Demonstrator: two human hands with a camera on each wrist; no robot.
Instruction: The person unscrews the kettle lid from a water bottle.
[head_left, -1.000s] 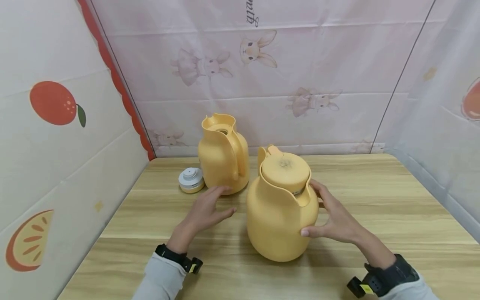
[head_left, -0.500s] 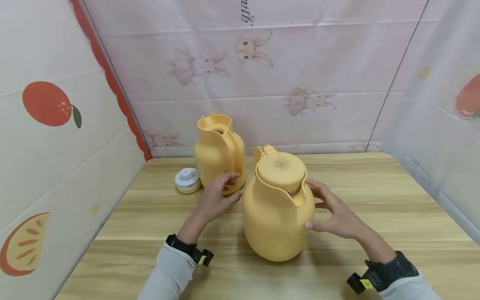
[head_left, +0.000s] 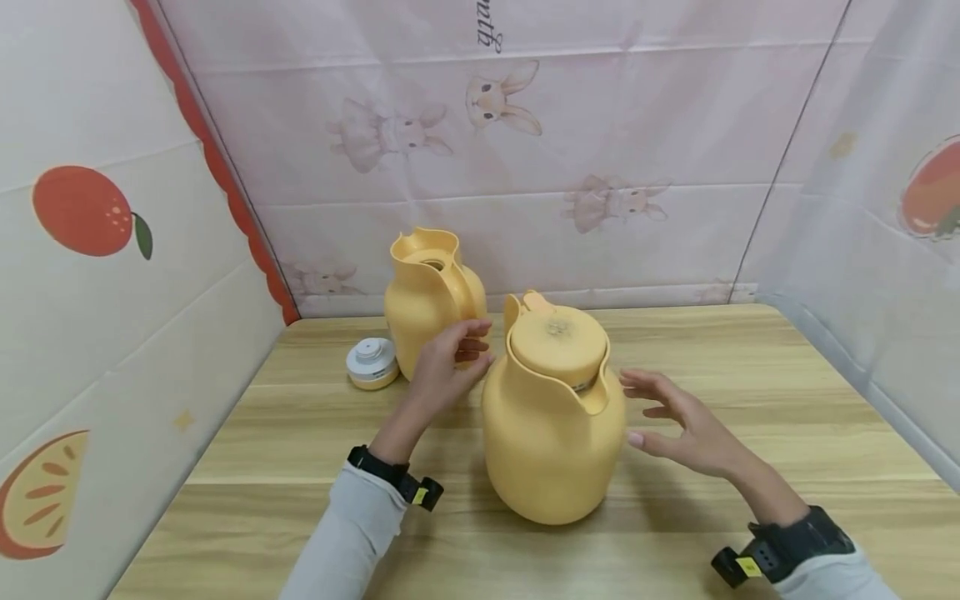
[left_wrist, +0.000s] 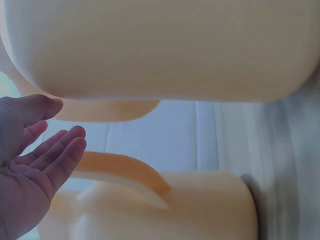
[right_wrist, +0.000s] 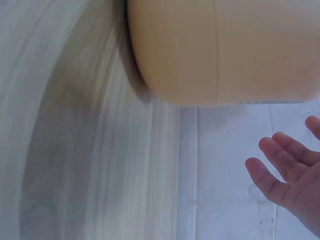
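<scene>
A yellow thermos jug (head_left: 555,450) stands upright at the front, its round yellow lid (head_left: 561,346) seated in the top. Behind it to the left is a second yellow thermos jug (head_left: 417,312) with an uncovered mouth. My left hand (head_left: 442,367) reaches between the jugs with loosely bent fingers, holding nothing. In the left wrist view its fingers are near the rear jug's handle (left_wrist: 125,172), and its thumb is close to the front jug; contact is unclear. My right hand (head_left: 690,429) is spread just right of the front jug, apart from it.
A white-and-yellow lid (head_left: 372,363) lies white side up left of the rear jug. Both jugs stand on a wood-grain table (head_left: 712,358). Printed cloth walls (head_left: 675,108) enclose it at the back and both sides.
My left hand has moved forward and right, into the space between the jugs. My right hand has let go of the front jug and drawn slightly right. Both jugs stay on the table.
</scene>
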